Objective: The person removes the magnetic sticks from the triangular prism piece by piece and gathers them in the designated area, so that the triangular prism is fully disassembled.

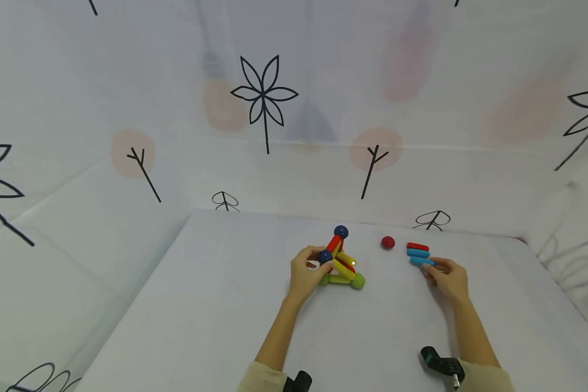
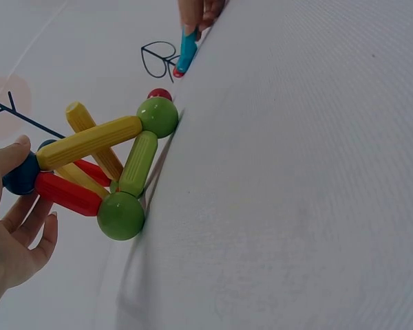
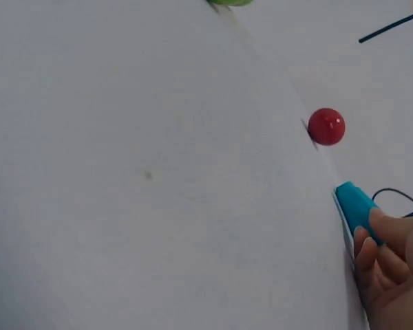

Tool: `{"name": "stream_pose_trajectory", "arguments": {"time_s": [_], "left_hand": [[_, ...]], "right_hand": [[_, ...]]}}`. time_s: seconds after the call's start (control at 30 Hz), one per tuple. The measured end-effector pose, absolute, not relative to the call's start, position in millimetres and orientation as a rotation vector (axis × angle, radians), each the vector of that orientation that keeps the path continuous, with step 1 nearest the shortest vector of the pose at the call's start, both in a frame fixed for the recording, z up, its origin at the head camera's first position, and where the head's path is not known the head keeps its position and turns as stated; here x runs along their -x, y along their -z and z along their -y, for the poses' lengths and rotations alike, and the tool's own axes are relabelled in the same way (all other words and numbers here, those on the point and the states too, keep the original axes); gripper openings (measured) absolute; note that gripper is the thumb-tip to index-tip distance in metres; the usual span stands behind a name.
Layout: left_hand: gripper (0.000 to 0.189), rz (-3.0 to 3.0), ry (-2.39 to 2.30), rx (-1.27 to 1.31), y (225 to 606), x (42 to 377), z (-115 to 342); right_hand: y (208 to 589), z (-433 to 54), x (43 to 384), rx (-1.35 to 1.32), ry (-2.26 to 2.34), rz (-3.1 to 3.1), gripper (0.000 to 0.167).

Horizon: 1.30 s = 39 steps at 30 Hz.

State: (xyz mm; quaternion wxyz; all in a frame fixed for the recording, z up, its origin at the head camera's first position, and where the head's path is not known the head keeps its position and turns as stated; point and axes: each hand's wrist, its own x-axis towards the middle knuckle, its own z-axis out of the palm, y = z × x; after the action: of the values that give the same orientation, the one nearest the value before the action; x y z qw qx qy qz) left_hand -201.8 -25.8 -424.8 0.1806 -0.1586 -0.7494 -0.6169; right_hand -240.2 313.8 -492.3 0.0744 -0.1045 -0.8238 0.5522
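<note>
Fingers of the left hand (image 1: 302,277) are closed around a dark blue ball (image 1: 325,257), a corner of the ball-and-rod frame (image 1: 344,269). The thumb lies against the ball in the left wrist view, while part of the other fingers is hidden behind it. The frame stands just right of these fingers, its red, yellow and green rods crossing so closely that some joints are hard to make out. One yellow rod (image 2: 82,120) juts out with a free end. Nearest the thumb, a green ball (image 1: 324,280) is partly covered; another green ball (image 1: 357,281) shows fully, farther right. A second dark blue ball (image 1: 341,232) tops the frame beyond the fingers.

Well to the right, the right hand (image 1: 449,280) pinches one end of a blue rod (image 1: 422,261), hiding that end. Just beyond those fingers lie another blue rod (image 1: 418,253) and a red rod (image 1: 417,246). Between the two hands, farther out, a red ball (image 1: 387,243) sits on the white bench (image 1: 215,305). In the right wrist view, the right hand is cut off by the frame's edge, and only a sliver of green shows at the top.
</note>
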Motion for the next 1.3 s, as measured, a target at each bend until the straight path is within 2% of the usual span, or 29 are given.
{"name": "stream_pose_trajectory", "arguments": {"time_s": [0.53, 0.77, 1.03, 1.13, 1.3], "left_hand": [[0.029, 2.119, 1.746, 0.450, 425, 201, 24], [0.029, 2.112, 1.722, 0.454, 428, 203, 24], [0.030, 2.116, 1.739, 0.453, 428, 202, 25], [0.031, 2.117, 1.749, 0.442, 428, 202, 25], [0.030, 2.113, 1.739, 0.440, 428, 202, 25]], "right_hand": [[496, -326, 255, 0.439, -1.450, 2.653, 0.056], [505, -317, 256, 0.463, -1.222, 2.608, 0.054], [501, -295, 246, 0.559, -1.288, 2.493, 0.058], [495, -278, 241, 0.466, -1.266, 2.426, 0.051], [487, -243, 236, 0.097, -1.286, 2.472, 0.041]]}}
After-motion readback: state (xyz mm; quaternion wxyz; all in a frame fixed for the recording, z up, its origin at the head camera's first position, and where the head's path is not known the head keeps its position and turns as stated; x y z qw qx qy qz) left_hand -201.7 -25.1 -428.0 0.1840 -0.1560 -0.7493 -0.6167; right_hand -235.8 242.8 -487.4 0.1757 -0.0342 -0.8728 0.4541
